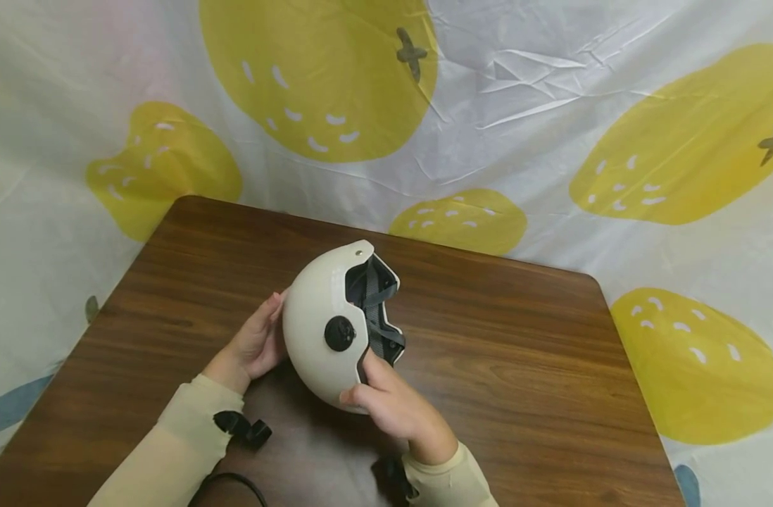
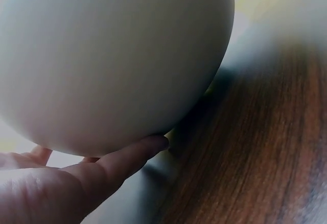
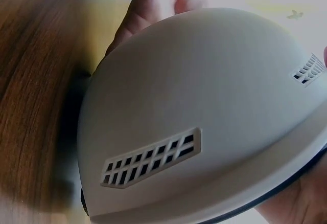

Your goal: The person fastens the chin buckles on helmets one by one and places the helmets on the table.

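A white helmet (image 1: 317,317) is held on its side over the wooden table, its opening turned to the right in the head view. A round black piece (image 1: 340,333) sits on its shell, and dark straps (image 1: 376,296) show inside. My left hand (image 1: 260,341) supports the rounded crown from the left, fingers fairly straight against it. At the near rim, my right hand (image 1: 396,401) grips the edge between thumb and fingers; some fingers are hidden inside. The right wrist view shows a slatted vent (image 3: 153,157) in the shell. Whether the helmet touches the table cannot be told.
The brown wooden table (image 1: 519,352) extends around the hands. Behind it hangs a white cloth (image 1: 519,127) with yellow fruit prints. Black wrist mounts (image 1: 243,428) sit on both sleeves, and a black cable (image 1: 234,479) curves near the left forearm.
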Demonstrator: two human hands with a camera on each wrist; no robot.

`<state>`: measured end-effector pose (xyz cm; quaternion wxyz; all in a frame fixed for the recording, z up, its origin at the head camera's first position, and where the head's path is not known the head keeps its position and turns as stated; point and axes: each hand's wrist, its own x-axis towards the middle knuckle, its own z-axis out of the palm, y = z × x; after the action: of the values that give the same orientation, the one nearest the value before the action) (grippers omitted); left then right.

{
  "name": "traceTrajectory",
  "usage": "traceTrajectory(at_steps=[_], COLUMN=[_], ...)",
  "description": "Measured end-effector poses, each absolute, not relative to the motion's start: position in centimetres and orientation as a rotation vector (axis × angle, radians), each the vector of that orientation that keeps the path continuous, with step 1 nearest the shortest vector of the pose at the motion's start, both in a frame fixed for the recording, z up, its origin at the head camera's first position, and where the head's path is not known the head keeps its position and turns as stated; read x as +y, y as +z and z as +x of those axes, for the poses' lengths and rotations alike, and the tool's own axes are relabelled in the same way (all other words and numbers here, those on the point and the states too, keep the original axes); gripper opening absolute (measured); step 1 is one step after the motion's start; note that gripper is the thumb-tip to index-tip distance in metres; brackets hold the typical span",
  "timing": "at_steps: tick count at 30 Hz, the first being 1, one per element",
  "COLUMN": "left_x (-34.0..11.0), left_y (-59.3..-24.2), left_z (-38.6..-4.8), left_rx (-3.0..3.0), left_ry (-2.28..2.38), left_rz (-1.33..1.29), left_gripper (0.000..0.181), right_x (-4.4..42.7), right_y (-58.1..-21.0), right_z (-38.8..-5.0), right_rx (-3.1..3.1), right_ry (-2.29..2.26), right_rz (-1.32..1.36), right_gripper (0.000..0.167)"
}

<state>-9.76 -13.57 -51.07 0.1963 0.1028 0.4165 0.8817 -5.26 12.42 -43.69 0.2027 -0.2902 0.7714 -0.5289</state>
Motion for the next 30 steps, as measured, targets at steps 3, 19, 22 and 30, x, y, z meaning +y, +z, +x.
traceTrajectory(at_steps=[3, 19, 22, 30], left_x=[-13.61, -13.9, -13.91, -13.84], left_y=[-51.43, -51.7, -51.78, -51.92], left_z=[-9.89, -10.06, -10.14, -10.2], left_rx=[1.118, 1.1, 1.102, 1.063], left_ry=[2.48, 2.469, 2.467, 2.476], left_rz=[0.362, 0.396, 0.409, 0.452], left_gripper=[0.061, 0.063, 0.067, 0.073], right_x=[12.47, 12.72, 12.68, 12.65], right_y=[-43.81, -43.75, -43.77, -43.87], right_z=[-5.3, -5.42, -5.46, -5.52], right_rx=[2.137, 2.077, 2.068, 2.047], right_ry=[-1.497, -1.564, -1.57, -1.583], right_rz=[-0.806, -0.758, -0.768, -0.78], right_gripper=[0.093, 0.089, 0.089, 0.091])
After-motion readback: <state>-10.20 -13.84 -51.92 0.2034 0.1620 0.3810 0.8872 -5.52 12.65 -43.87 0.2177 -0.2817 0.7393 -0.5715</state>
